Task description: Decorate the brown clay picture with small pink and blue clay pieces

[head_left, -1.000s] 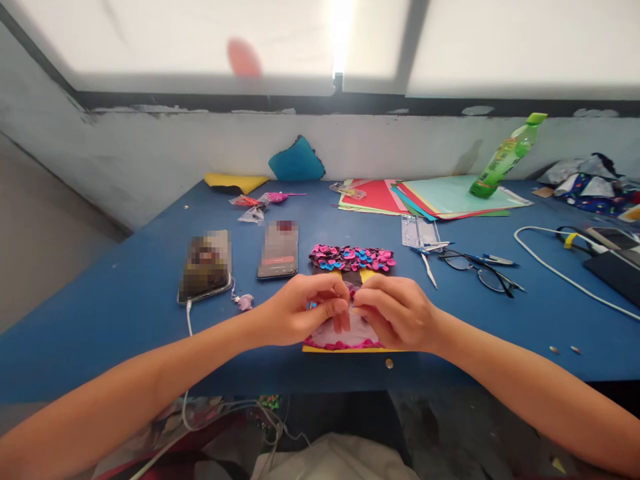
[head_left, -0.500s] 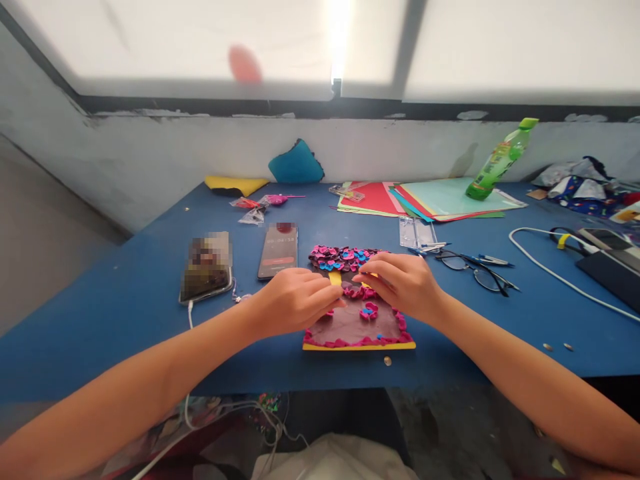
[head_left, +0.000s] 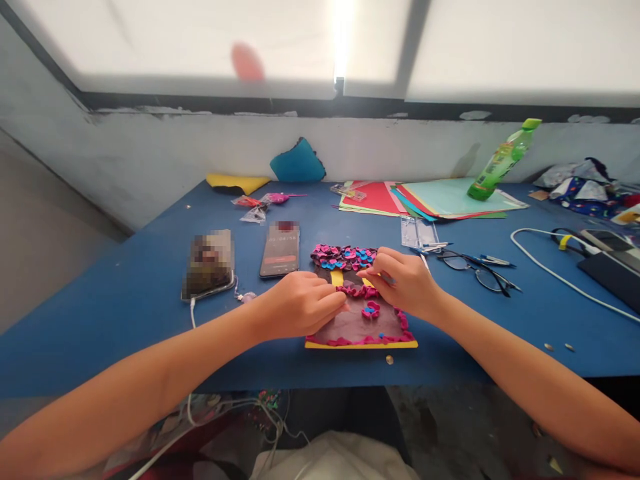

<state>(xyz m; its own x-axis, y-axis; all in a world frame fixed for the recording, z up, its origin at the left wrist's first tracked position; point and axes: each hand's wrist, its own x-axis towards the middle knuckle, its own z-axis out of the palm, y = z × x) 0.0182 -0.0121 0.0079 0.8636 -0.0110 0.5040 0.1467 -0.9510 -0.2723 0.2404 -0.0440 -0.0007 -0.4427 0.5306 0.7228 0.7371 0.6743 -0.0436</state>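
A clay-covered board (head_left: 345,330) with a yellow edge lies flat on the desk before me. Crowded pink, blue and dark clay flowers (head_left: 345,256) fill its far end, and one pink flower with a blue centre (head_left: 371,311) sits on the brown nearer half. My left hand (head_left: 305,303) hangs over the left side of the board, fingertips pinched together; whatever they hold is hidden. Over the right side, my right hand (head_left: 400,277) is also pinched, its contents too small to make out. A thin pale stick (head_left: 425,263) shows behind that hand; I cannot tell whether it is held.
Two phones (head_left: 280,250) (head_left: 209,267) lie left of the board. To the right are eyeglasses (head_left: 473,270), a clear plastic case (head_left: 419,233) and a white cable (head_left: 555,267). Coloured sheets (head_left: 440,200) lie at the back under a green bottle (head_left: 505,160). A small round bit (head_left: 389,360) lies near the front edge.
My right fingers have curled in and drawn slightly back. My left hand has lowered a little, covering a pink piece at the board's left that showed before.
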